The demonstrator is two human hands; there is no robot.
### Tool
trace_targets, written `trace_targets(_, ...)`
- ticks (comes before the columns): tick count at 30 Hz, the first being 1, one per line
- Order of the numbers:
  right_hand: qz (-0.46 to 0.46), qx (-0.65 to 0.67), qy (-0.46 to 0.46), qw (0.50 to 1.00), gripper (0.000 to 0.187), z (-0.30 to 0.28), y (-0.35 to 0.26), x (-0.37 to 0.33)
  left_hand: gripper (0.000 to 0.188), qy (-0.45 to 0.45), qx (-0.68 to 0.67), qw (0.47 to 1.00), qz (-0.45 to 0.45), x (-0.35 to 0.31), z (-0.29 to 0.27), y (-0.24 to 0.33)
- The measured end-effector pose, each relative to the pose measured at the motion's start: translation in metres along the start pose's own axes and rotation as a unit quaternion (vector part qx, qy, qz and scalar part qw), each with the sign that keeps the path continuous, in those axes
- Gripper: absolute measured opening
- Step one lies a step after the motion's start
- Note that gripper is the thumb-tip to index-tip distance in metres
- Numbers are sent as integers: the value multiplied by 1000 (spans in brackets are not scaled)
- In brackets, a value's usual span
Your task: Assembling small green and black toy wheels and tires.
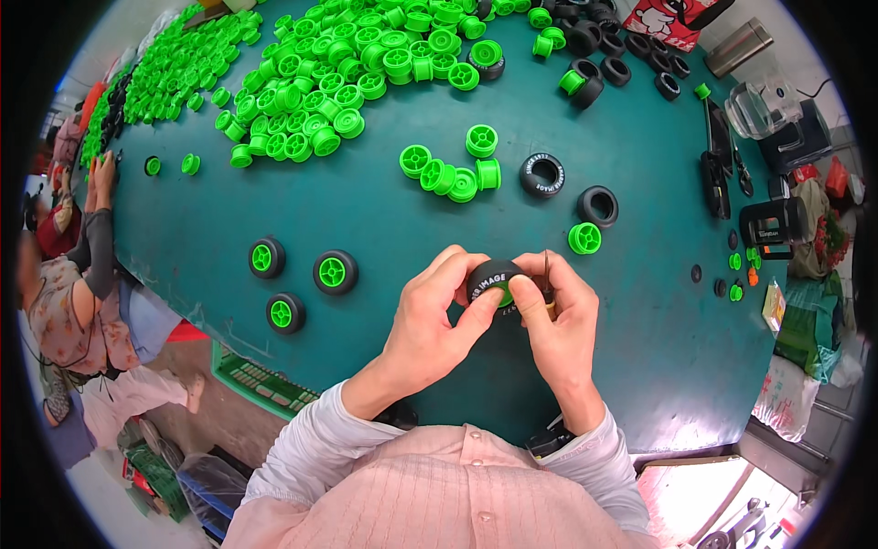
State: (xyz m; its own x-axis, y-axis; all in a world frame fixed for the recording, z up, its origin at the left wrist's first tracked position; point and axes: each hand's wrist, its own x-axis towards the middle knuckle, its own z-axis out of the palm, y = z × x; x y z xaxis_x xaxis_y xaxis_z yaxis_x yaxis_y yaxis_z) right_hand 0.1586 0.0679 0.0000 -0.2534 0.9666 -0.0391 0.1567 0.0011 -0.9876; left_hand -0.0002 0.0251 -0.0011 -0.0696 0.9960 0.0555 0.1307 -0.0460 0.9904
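Close in front of my body, both hands grip one small black rubber tyre (491,277) with part of a green rim showing in it. My left hand (437,306) has its fingers round the left side, thumb pressed on the front. From the right, my right hand (560,316) pinches it with the thumb near the green. A thin dark pointed tool (548,267) shows by the right fingers; its lower part is mostly hidden. Nearest the right hand lie a loose green rim (584,239) and two bare tyres, one upper (543,175) and one lower (598,207).
Fitted wheels (336,272) lie left of my hands. Loose green rims (464,185) sit beyond them, before a large heap of rims (343,78). Black tyres (583,38) are piled at the far right. Appliances (773,220) line the right edge. Another person (78,302) works at left.
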Motion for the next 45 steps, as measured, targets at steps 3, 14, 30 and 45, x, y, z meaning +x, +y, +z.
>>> trace_targets(3,68,57,-9,996,17,1,-5,4,20,-40,32,999,-14,0,-6,1)
trace_targets(14,-25,-79,-17,996,13,3,-5,4,19,-37,47,998,-4,7,-7,1)
trace_targets(30,21,-34,-15,999,16,2,3,3,20,-59,146,987,-5,4,-8,2)
trace_targets(45,39,-4,-26,999,19,-2,1,3,21,-78,142,986,-22,8,-5,11)
